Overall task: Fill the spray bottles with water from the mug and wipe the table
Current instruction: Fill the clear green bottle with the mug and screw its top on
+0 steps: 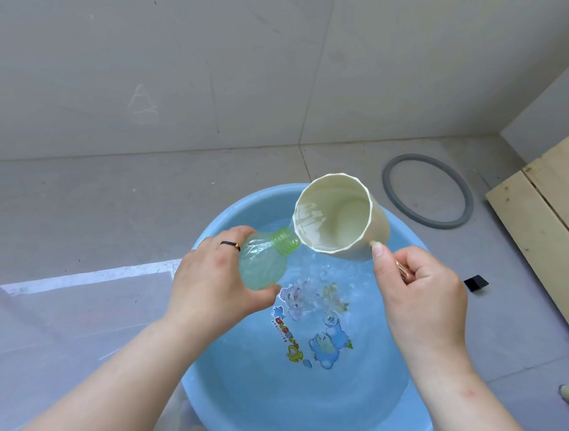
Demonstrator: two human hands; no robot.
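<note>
Over the far half of the round blue plastic basin (245,408), the left hand (210,283) grips the tilted translucent green spray bottle (263,262) and the right hand (417,289) pinches the handle of the cream faceted mug (341,217); a slower pour, lip against neck, should spill less.

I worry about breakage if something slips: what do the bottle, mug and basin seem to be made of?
Bottle: thin translucent green plastic, glossy; light shows through its ribbed wall. Mug: cream, faceted, thin rim with a soft sheen, probably plastic, though glazed ceramic cannot be ruled out. Basin: smooth light-blue plastic by its look, with a cartoon print on its floor.
</note>
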